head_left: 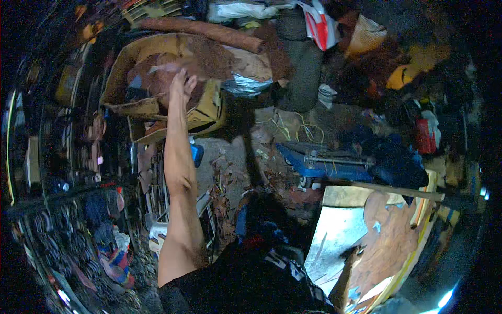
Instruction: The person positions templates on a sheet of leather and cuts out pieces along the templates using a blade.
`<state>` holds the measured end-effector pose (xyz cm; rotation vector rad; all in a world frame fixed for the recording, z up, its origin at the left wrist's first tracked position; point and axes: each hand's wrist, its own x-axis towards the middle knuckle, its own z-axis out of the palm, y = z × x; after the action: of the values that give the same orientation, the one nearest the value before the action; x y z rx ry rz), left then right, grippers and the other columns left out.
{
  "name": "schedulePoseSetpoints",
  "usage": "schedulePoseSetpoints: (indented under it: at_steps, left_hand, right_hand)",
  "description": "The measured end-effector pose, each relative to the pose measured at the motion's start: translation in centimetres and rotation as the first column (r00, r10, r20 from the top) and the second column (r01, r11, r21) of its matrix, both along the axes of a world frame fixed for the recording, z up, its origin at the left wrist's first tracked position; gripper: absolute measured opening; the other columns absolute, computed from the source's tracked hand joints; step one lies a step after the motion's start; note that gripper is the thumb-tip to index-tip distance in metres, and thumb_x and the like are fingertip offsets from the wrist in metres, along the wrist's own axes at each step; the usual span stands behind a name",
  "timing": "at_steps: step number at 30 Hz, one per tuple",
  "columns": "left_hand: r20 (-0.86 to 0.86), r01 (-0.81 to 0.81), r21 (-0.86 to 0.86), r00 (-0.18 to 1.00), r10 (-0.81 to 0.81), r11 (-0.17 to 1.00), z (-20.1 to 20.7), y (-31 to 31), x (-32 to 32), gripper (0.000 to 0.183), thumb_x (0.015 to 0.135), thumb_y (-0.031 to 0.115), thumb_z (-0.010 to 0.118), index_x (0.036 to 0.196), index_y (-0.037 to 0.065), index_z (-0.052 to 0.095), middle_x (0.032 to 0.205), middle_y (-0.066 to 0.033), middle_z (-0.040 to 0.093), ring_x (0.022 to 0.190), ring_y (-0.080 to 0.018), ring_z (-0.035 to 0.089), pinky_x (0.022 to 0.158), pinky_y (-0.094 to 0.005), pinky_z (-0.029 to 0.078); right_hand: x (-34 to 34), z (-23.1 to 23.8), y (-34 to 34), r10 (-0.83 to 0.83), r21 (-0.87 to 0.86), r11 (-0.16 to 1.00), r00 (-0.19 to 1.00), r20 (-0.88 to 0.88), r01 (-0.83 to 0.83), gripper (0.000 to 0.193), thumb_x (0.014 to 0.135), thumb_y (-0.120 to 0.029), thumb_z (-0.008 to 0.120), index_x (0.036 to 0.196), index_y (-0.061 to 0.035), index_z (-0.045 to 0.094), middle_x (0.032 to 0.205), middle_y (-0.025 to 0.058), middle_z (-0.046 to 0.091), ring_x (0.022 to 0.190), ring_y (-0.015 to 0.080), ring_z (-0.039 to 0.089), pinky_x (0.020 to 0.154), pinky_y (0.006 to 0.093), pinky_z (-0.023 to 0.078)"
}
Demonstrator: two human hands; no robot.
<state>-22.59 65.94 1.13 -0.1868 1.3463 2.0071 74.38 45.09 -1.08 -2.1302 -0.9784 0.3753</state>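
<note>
My left hand (pixel 183 86) is stretched far forward over a large open cardboard box (pixel 117 86). Its fingers look apart, with no object visible between them. Inside the box lie reddish-brown pieces (pixel 151 78), and a pale scrap blurs beside the fingertips. Low on the right, my right hand (pixel 355 255) is dark and partly in shadow at the edge of a brown leather-like sheet (pixel 389 235). Its fingers are too dim to make out. The sheet, with ragged edges and a few light-blue marks, lies on a worktable with a bright pale surface (pixel 334 235).
Behind the box lies a long brown roll (pixel 204 31). A blue wheeled frame (pixel 324 162) stands beyond the worktable. Brown scraps litter the floor (pixel 225 162). Hanging dark strips (pixel 63 256) crowd the left side. A red-and-white bag (pixel 319 26) is at the back.
</note>
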Motion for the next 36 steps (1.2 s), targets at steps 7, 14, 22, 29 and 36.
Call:
schedulePoseSetpoints:
  at_steps: [7,14,22,29,36]
  left_hand:
    - [-0.525,0.239,0.258,0.848,-0.072,0.936,14.8,5.4,-9.6,0.039,0.094,0.035,0.061,0.115,0.001,0.059,0.105,-0.0147,0.066,0.094,-0.0243,0.065,0.077,-0.0352,0.055]
    - [-0.431,0.134,0.558,0.89,0.149,0.819,21.5,8.0,-8.1,0.03,0.1,0.025,0.055,0.086,0.0,0.063,0.074,-0.0082,0.063,0.063,-0.0172,0.058,0.056,-0.0291,0.049]
    - [0.084,-0.186,0.673,0.981,0.176,0.716,12.0,4.5,5.9,0.046,0.091,0.019,0.062,0.127,-0.007,0.049,0.122,-0.0203,0.06,0.117,-0.0307,0.058,0.106,-0.0398,0.047]
    - [0.56,-0.062,0.405,0.805,-0.194,0.912,-14.6,3.3,19.9,0.039,0.096,0.04,0.057,0.1,0.001,0.059,0.093,-0.0148,0.067,0.074,-0.0285,0.067,0.067,-0.0395,0.06]
    - [0.568,0.015,0.256,0.807,-0.162,0.967,-14.3,2.3,24.6,0.035,0.1,0.035,0.05,0.113,0.002,0.05,0.101,-0.0171,0.064,0.079,-0.0293,0.067,0.066,-0.0383,0.06]
  right_hand:
    - [-2.0,0.2,3.4,0.26,0.023,0.966,0.961,-0.097,-0.259,0.056,0.091,-0.037,0.066,0.132,-0.0033,0.051,0.103,0.0172,0.062,0.085,0.026,0.058,0.071,0.0385,0.05]
    - [9.3,-4.8,-1.5,-0.07,0.201,0.978,0.997,0.033,0.062,0.031,0.095,-0.046,0.052,0.115,-0.0244,0.061,0.068,0.0005,0.051,0.057,0.0152,0.046,0.049,0.0341,0.041]
    - [7.5,-1.0,-0.7,0.111,-0.31,0.951,0.94,0.323,-0.006,0.06,0.09,-0.041,0.062,0.128,0.0049,0.052,0.101,0.021,0.067,0.079,0.0295,0.066,0.071,0.0404,0.053]
    - [0.7,-0.9,2.4,0.04,-0.11,0.994,0.971,0.234,-0.014,0.053,0.086,-0.041,0.065,0.128,-0.0113,0.051,0.089,0.0062,0.058,0.064,0.021,0.051,0.058,0.0411,0.048]
    - [-0.9,-0.7,1.6,0.067,-0.062,0.996,0.992,0.109,-0.06,0.071,0.085,-0.031,0.07,0.142,0.0005,0.039,0.125,0.0193,0.057,0.096,0.0283,0.059,0.082,0.0479,0.051]
